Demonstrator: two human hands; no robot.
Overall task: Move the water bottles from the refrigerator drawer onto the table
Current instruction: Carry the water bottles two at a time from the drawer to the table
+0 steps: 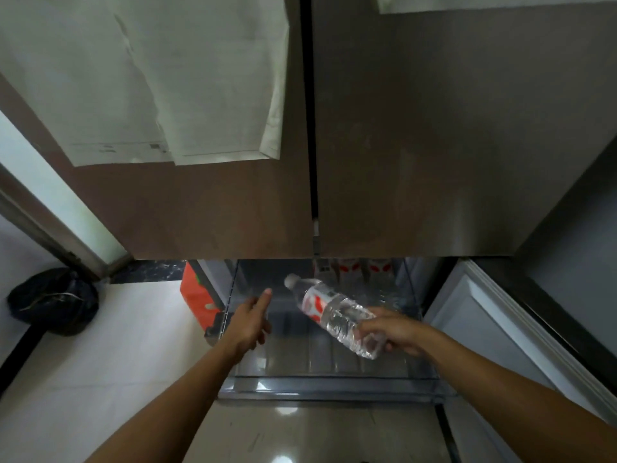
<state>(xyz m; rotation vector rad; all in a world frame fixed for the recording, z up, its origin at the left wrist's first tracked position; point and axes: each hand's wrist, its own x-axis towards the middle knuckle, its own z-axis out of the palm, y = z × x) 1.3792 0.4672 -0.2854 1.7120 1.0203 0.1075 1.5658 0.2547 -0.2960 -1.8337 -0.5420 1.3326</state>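
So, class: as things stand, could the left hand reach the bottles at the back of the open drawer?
Probably yes. The left hand is open and empty above the pulled-out drawer, and the back bottles show at its far end. The held bottle in the right hand slants partly across the way.

The single wide-angle head camera looked steeply down from above the pulled-out grey plastic refrigerator drawer point(329, 384), facing its back, so near that the brown metal refrigerator doors point(417, 145) above the drawer filled the upper frame.
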